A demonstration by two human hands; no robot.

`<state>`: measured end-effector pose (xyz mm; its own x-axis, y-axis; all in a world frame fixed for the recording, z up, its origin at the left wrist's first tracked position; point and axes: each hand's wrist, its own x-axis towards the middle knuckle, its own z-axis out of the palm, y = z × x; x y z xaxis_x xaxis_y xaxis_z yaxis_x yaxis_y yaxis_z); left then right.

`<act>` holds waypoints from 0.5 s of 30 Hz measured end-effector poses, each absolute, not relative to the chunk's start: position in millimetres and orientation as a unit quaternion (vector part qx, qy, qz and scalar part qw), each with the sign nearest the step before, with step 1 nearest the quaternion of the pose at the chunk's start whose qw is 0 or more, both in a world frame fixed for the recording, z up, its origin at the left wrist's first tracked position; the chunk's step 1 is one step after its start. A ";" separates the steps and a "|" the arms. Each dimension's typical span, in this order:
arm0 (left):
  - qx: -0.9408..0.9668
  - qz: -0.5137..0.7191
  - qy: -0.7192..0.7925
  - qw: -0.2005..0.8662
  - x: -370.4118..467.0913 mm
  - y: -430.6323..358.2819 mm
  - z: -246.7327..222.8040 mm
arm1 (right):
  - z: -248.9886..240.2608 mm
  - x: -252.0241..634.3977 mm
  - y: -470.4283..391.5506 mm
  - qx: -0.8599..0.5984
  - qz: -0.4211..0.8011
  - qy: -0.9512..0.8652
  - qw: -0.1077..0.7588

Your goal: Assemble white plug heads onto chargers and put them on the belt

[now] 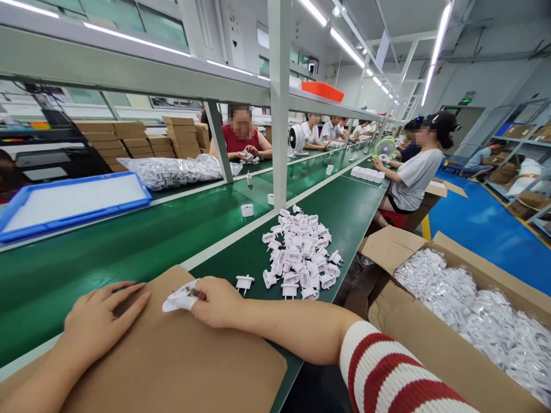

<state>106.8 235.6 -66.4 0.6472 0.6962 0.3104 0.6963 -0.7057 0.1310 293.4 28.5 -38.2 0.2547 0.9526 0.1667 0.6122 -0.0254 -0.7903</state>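
A brown cardboard sheet point(185, 355) lies over the near end of the green table. My left hand point(101, 324) rests on its left part with the fingers spread, holding nothing. Above the upper part of the sheet, my right hand point(210, 301) is closed on a crumpled white cloth point(181, 297); whether anything is inside the cloth cannot be seen. Just beyond my right wrist stands a single white plug piece point(244, 282), pins down. A heap of white plug pieces point(301, 252) lies further right on the table.
Right of the table, an open carton point(383, 246) holds bagged white parts. A post point(279, 115) rises behind the heap. Small white pieces point(247, 210) sit on the green belt. Across it are a blue-rimmed tray point(73, 203) and a person point(252, 137); others sit along the line.
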 end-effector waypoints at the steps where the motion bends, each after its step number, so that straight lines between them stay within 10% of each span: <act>1: -0.907 -0.175 -0.383 -0.009 107.5 233.8 -64.9 | -37.9 293.3 28.4 -0.686 0.203 -0.582 0.388; 15: -0.900 -0.183 -0.389 -0.064 110.2 224.5 -53.6 | -30.4 293.9 21.7 -0.650 0.163 -0.695 0.263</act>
<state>110.2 224.5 -53.6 0.6299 0.7243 0.2804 0.6777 -0.6889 0.2573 293.9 21.7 -30.4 -0.0184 0.9881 0.1524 0.8166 0.1029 -0.5680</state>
